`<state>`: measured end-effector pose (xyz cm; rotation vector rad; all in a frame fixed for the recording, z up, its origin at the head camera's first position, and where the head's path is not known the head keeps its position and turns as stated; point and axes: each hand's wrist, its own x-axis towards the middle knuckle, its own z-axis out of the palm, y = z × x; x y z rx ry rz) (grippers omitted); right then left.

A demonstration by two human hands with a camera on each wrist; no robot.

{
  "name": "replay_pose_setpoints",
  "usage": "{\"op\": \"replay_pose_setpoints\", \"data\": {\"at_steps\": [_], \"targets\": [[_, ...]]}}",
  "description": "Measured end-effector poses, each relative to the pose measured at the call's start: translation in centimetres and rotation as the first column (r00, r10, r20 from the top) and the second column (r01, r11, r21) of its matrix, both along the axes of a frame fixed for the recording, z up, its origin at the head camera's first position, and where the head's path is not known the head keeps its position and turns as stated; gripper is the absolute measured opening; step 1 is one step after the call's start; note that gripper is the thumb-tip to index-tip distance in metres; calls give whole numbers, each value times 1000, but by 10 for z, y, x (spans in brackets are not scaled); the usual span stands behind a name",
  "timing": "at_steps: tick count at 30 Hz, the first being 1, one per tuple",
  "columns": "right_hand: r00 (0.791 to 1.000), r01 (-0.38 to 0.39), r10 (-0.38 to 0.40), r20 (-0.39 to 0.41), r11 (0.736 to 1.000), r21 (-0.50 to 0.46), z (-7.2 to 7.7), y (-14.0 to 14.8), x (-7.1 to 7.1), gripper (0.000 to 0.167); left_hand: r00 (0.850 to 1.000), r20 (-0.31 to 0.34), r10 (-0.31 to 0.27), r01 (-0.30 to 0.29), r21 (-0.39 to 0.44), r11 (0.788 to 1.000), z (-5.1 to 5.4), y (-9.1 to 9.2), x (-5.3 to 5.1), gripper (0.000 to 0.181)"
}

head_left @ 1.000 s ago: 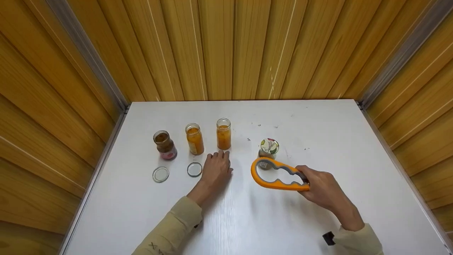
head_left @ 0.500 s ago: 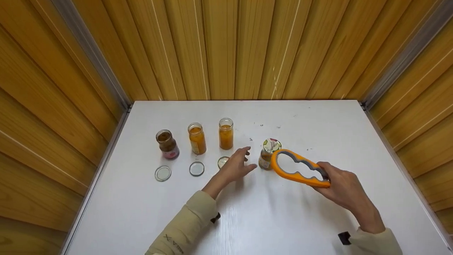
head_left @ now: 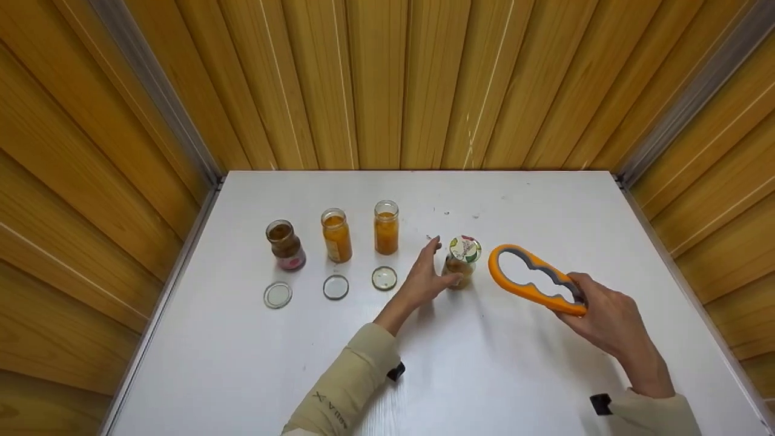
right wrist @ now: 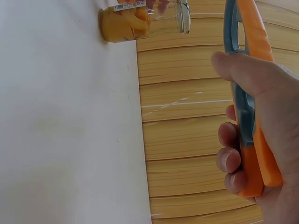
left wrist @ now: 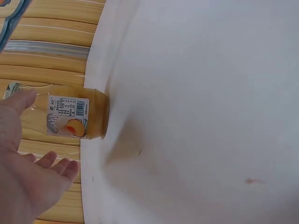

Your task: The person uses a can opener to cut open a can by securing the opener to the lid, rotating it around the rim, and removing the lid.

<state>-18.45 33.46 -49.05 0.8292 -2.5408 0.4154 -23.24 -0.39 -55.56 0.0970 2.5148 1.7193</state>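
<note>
A glass jar of fruit pieces (head_left: 458,269) stands upright with a patterned lid on. Its label (left wrist: 67,115) shows a peach and a barcode in the left wrist view. My left hand (head_left: 422,281) is beside this jar, thumb and fingers spread about its left side. The thumb overlaps the jar in view; whether it touches the glass I cannot tell. To the right, my right hand (head_left: 608,315) grips one end of an orange jar opener (head_left: 527,290) with a grey wavy inner edge. Its fingers (right wrist: 229,160) curl round the handle, and the opener's looped end points left, off the table.
Three lidless jars stand to the left: a brown one (head_left: 286,245) and two with orange contents, one in the middle (head_left: 337,236) and one further right (head_left: 386,229). Before them lie three loose lids, including a left one (head_left: 278,295). Wood-patterned walls (head_left: 375,85) enclose the white table (head_left: 242,363).
My left hand has left the rightmost loose lid and moved right to the lidded jar, its fingers spreading. My right hand has carried the jar opener to the right, away from that jar.
</note>
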Motion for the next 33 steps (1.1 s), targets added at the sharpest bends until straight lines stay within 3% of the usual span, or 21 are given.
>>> {"op": "replay_pose_setpoints", "data": {"at_steps": [6,13,19,26,33], "targets": [[999,35,-35,15,999,0,0,5,-1,54,999,-31,-8,8,16,1000,-3,12,-6,96],[996,75,-75,42,997,-3,3,11,-1,54,996,-83,21,-12,115,993,-6,21,-12,91],[994,107,-107,33,994,-4,2,18,-2,53,993,-119,3,14,141,990,-8,22,-13,70],[991,134,-134,8,991,-26,-1,28,-5,52,995,-84,-55,66,127,990,-8,17,-14,65],[982,180,-177,57,983,-44,-4,27,-7,54,994,-32,-109,113,138,984,-6,9,-14,66]]}}
